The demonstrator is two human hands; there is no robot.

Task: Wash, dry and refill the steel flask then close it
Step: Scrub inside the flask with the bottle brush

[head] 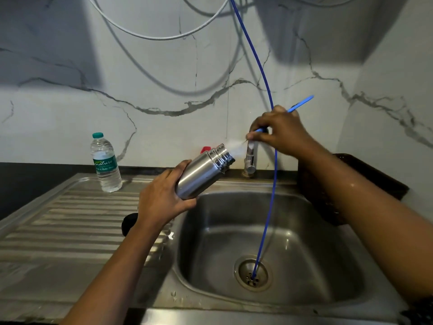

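My left hand [164, 200] grips the lower body of the steel flask [201, 172], tilted with its open threaded mouth up and to the right, above the sink's left rim. My right hand [278, 131] pinches a thin blue tube [301, 103] in front of the tap [250, 158]. A fine spray of water shoots from under my right fingers toward the flask's mouth. A black round thing [128, 224], possibly the flask's cap, lies on the drainboard, partly hidden by my left wrist.
A steel sink basin [304, 242] lies below, with a second blue tube [269, 202] running down into its drain. A plastic water bottle [105, 163] stands on the ribbed drainboard [70, 219]. A dark basket [375, 174] sits right of the sink. Something red [205, 149] shows behind the flask.
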